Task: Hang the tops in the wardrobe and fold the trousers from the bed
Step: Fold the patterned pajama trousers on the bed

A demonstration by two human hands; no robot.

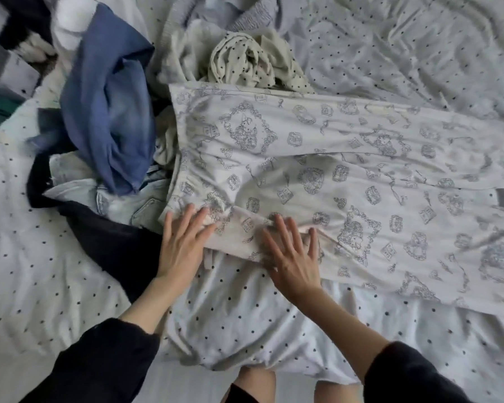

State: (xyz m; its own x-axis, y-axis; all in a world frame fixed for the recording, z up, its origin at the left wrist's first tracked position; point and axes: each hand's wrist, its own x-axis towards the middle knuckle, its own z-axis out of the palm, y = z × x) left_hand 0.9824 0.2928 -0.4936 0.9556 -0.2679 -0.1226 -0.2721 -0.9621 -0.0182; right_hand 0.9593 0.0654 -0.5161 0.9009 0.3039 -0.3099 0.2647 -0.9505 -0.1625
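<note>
A bed fills the view, its white cover dotted with small dark spots and rumpled all over. Spread flat across the middle of it lie the printed trousers, pale cloth covered in blue-grey line drawings, waistband end toward the left and the legs running off to the right edge. Both hands are down on the near corner of the waist end: the left hand lies flat with fingers straight and spread, fingertips on the cloth, palm partly on the bedcover; the right hand lies just beside it, fingers also straight and fanned apart, pressing the lower edge of the fabric. Neither hand grips anything. Dark sleeves cover both forearms, pushed up from the wrists. To the left of the trousers sits a heap of clothes: a blue garment draped on top, pale denim under it, touching the waistband, and a dark navy piece trailing toward the left wrist. Behind the trousers, a cream dotted garment lies bunched up against their far edge.
</note>
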